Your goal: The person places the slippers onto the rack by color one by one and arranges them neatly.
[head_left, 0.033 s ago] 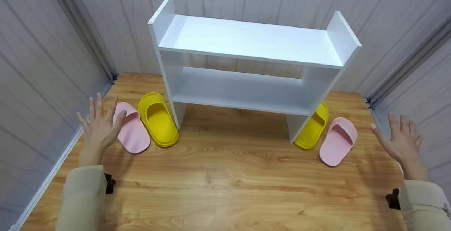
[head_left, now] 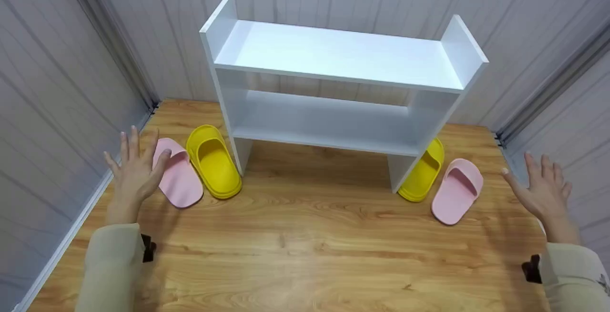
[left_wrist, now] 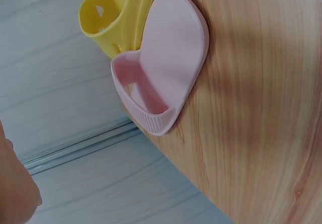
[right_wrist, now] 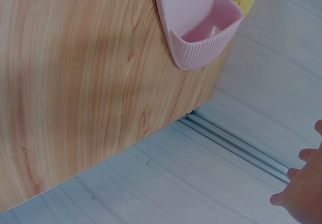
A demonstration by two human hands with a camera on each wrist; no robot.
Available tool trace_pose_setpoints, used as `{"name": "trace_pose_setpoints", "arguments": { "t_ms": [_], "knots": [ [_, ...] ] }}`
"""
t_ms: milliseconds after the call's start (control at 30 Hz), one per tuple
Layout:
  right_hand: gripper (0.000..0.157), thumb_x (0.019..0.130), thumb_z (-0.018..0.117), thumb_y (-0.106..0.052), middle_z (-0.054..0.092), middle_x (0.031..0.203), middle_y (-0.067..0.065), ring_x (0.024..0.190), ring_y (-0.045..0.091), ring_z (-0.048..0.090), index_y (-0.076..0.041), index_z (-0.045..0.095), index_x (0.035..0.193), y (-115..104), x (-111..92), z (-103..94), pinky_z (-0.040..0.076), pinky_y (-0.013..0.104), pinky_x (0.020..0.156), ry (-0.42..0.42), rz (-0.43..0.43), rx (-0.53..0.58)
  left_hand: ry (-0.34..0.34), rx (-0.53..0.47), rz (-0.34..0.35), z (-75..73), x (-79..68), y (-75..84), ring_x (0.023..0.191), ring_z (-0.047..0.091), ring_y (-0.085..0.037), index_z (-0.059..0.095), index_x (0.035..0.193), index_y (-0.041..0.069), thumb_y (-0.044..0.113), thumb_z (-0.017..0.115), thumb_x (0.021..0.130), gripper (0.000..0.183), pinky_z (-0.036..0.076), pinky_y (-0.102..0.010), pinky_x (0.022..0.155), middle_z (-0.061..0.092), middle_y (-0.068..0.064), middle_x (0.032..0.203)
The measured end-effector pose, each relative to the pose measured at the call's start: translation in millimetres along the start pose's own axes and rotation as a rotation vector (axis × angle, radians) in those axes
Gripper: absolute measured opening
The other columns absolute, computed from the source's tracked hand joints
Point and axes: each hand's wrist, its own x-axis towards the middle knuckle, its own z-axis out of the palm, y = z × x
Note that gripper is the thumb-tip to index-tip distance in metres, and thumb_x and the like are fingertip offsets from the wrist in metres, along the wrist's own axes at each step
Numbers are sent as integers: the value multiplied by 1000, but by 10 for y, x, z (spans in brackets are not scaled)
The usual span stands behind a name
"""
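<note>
My left hand (head_left: 136, 174) is held with fingers spread above the floor at the left, overlapping part of a pink slipper (head_left: 180, 181) in the head view. Beside that slipper lies a yellow slipper (head_left: 217, 169), close to the left side of a white two-tier shelf (head_left: 329, 116). On the right, my right hand (head_left: 545, 193) is also spread and holds nothing. Nearest to it is the other pink slipper (head_left: 450, 202). The second yellow slipper (head_left: 419, 176) is partly hidden behind the shelf's right side panel. Both wrist views show a pink slipper (left_wrist: 173, 43) lying on the wood-grain surface.
Pale panelled walls (head_left: 47, 88) enclose the wood-grain floor (head_left: 295, 245) at the back, left and right. The shelf stands upright near the back wall, with raised side panels above its top board (head_left: 333, 52).
</note>
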Motion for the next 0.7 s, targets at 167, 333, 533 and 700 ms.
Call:
{"name": "trace_pose_setpoints", "arguments": {
  "t_ms": [167, 333, 533, 700],
  "knots": [
    [73, 91, 35, -46, -15, 139, 27, 122, 41, -23, -9, -2, 141, 23, -39, -3, -19, 64, 84, 3, 5, 5, -2, 0, 1, 6, 25, 21, 125, -25, -23, 10, 142, 19, 51, 20, 92, 61, -28, -52, 86, -16, -12, 144],
    [73, 90, 36, -46, -14, 139, 27, 122, 41, -22, -7, 0, 141, 44, -43, 28, -19, 64, 84, 8, 7, 2, 6, -2, 8, 15, 31, 40, 125, -24, -23, 9, 143, 20, 51, 20, 92, 61, -28, -51, 86, -16, -12, 144],
    [72, 91, 36, -45, -11, 139, 28, 123, 43, -19, -5, 2, 141, 53, -47, 80, -18, 64, 85, 9, -6, 17, -6, 7, 8, 36, 24, 57, 125, -24, -23, 8, 143, 20, 51, 20, 92, 60, -29, -50, 85, -16, -12, 144],
    [73, 91, 37, -45, -8, 139, 30, 123, 45, -16, -3, 3, 140, 44, -54, 123, -17, 64, 86, 12, -14, 17, -15, 9, 10, 54, 23, 54, 125, -24, -24, 7, 143, 21, 51, 19, 92, 60, -28, -51, 85, -15, -12, 144]
  ]
}}
